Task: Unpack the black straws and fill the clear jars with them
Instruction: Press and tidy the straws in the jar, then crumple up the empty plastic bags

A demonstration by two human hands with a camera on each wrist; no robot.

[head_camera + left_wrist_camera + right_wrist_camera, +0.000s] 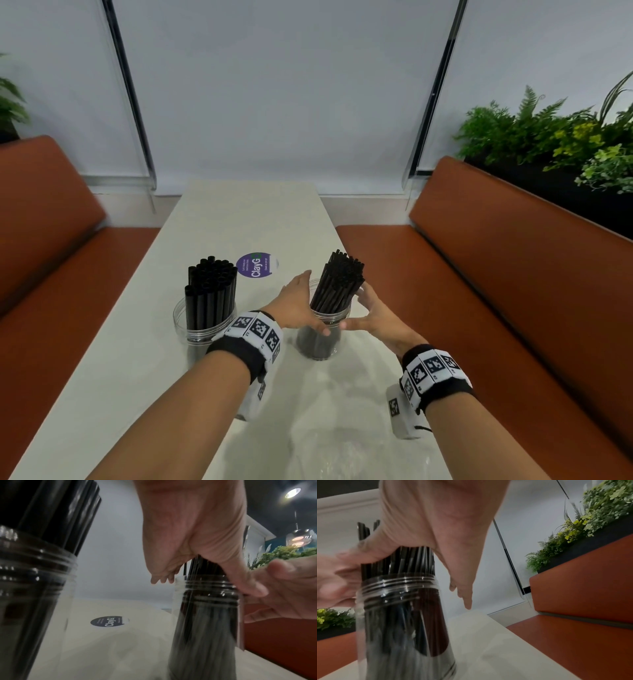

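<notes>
Two clear jars stand on the pale table (144, 342). The left jar (191, 325) holds thick black straws (212, 287). The right jar (320, 346) holds a leaning bundle of thin black straws (337, 284). My left hand (299, 301) lies flat against the left side of that bundle, fingers straight, thumb by the jar's rim. My right hand (371, 313) flanks the bundle on the right, fingers spread and thumb near the rim. In the left wrist view my left hand (188, 540) hangs over the right jar (205, 615). In the right wrist view my right hand (436, 527) touches the straws (399, 561).
Crinkled clear wrapping (342, 421) lies on the table in front of the jars. A purple round sticker (257, 265) sits behind them. Orange benches (513, 291) run along both sides of the table, and a planter with green plants (565, 144) is at the right.
</notes>
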